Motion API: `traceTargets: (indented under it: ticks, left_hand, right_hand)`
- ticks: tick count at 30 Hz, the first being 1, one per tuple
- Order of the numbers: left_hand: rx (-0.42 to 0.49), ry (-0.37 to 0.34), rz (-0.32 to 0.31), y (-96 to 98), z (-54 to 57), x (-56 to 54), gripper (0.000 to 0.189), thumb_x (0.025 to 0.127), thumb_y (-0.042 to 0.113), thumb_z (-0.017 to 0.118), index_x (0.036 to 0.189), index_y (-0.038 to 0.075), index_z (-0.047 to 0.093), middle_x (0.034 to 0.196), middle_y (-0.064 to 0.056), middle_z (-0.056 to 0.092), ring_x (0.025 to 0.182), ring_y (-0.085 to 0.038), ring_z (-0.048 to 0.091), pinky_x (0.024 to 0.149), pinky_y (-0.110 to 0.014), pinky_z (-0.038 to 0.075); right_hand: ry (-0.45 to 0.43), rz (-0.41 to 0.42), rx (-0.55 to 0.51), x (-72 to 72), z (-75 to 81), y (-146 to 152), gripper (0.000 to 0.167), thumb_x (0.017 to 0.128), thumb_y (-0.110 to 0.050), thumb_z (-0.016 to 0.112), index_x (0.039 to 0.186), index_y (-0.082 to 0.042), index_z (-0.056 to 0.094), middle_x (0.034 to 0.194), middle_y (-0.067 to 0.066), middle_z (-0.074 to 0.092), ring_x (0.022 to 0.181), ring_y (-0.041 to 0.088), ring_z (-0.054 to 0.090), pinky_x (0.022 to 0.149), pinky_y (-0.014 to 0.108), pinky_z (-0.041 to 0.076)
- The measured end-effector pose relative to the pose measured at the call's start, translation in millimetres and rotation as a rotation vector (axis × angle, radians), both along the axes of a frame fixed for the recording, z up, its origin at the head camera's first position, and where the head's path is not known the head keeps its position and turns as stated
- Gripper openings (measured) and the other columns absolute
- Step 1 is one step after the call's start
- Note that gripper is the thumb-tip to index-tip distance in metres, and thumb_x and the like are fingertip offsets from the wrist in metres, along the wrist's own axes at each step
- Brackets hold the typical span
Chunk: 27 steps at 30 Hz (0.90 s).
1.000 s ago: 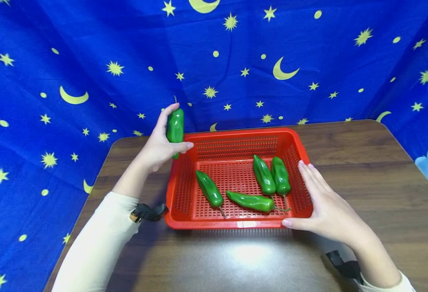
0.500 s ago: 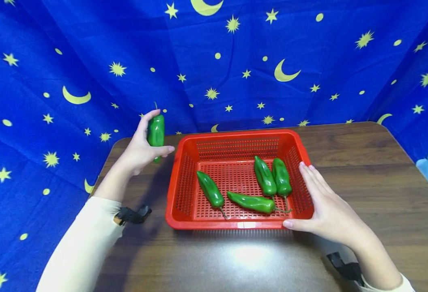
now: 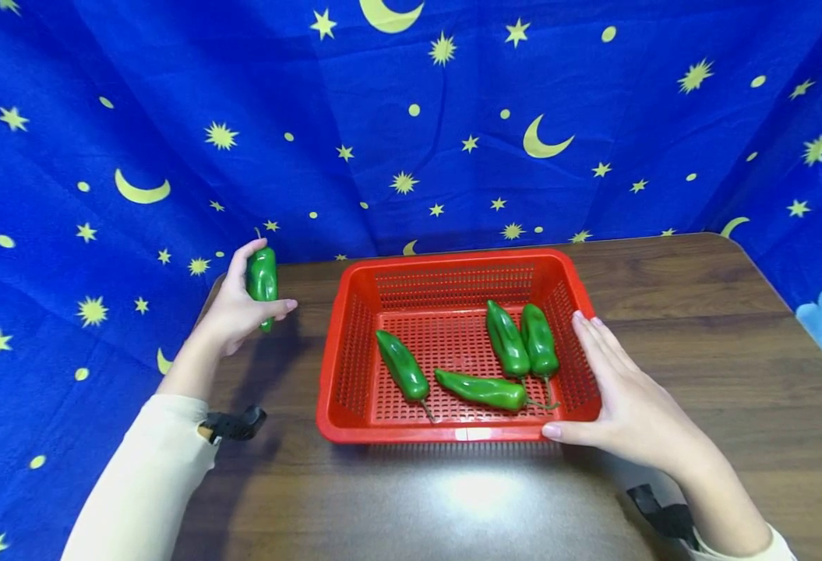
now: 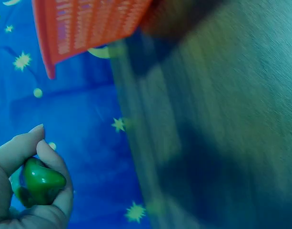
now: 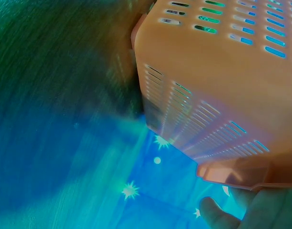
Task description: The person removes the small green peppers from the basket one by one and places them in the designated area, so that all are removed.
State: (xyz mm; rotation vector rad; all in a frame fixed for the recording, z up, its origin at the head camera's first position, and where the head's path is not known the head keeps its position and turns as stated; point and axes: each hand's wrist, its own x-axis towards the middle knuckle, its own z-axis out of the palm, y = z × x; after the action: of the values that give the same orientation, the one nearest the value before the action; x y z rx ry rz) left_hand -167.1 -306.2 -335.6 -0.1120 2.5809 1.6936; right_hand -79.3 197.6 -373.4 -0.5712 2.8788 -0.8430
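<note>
My left hand [image 3: 227, 310] grips a green pepper [image 3: 263, 274] upright, stem end up, off to the left of the red basket [image 3: 453, 259]. In the left wrist view the tip of this pepper [image 4: 45, 182] shows within the curled fingers [image 4: 60, 167]. My right hand [image 3: 628, 405] rests against the basket's right front corner, its straight fingers along the right rim and the thumb at the front rim. Inside the basket lie several more peppers: one slanted at left [image 3: 402, 366], one lengthwise near the front [image 3: 481, 389], and a pair [image 3: 507, 340] side by side at right.
The wooden table [image 3: 719, 327] extends around the basket on both sides and in front. Behind and to the left hangs a blue cloth [image 3: 354, 101] with yellow stars and moons. Dark straps [image 3: 663, 514] sit at both wrists.
My left hand has carried its pepper from over the basket's back left corner leftward and down beside it. The right hand, the basket and the peppers inside stay put.
</note>
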Motion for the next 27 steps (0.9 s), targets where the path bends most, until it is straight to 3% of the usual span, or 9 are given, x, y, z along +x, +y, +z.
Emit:
traceTargets:
  ticks: [12,19,23,27]
  left_hand:
    - [-0.091,-0.059,0.012,-24.0,-25.6,0.3,0.11,0.08,-0.007,0.074,0.158,0.032,0.006,0.149,-0.031,0.018,0.086,-0.027,0.056,0.068,-0.036,0.06]
    - [-0.093,-0.07,0.002,-30.8,-41.2,1.1,0.111,0.078,-0.01,0.074,0.158,0.027,0.006,0.148,-0.036,0.017,0.079,-0.026,0.061,0.067,-0.038,0.061]
    - [-0.153,-0.073,-0.002,-32.2,-49.8,2.5,0.11,0.077,-0.006,0.077,0.158,0.025,0.009,0.149,-0.034,0.02,0.099,-0.036,0.055,0.069,-0.032,0.057]
    - [-0.212,-0.077,-0.012,-32.7,-59.8,3.0,0.108,0.077,-0.003,0.078,0.158,0.021,0.01,0.15,-0.031,0.024,0.117,-0.041,0.043,0.083,-0.034,0.048]
  right_hand:
    - [-0.002,-0.005,-0.008,0.4,-0.8,0.4,0.131,0.069,-0.067,0.08,0.161,-0.022,-0.001,0.168,0.008,0.004,0.155,0.031,0.007,0.105,0.072,0.031]
    - [0.014,0.003,-0.001,0.2,-1.4,1.4,0.131,0.068,-0.069,0.078,0.161,-0.021,-0.001,0.168,0.007,0.004,0.155,0.029,0.006,0.106,0.07,0.032]
    - [0.019,-0.001,0.004,0.2,-1.4,1.4,0.132,0.067,-0.071,0.078,0.161,-0.022,0.0,0.168,0.005,0.004,0.155,0.027,0.006,0.106,0.07,0.033]
    - [0.025,-0.002,0.007,0.0,-2.4,1.4,0.132,0.066,-0.072,0.078,0.161,-0.022,0.0,0.168,0.006,0.004,0.155,0.027,0.007,0.107,0.069,0.033]
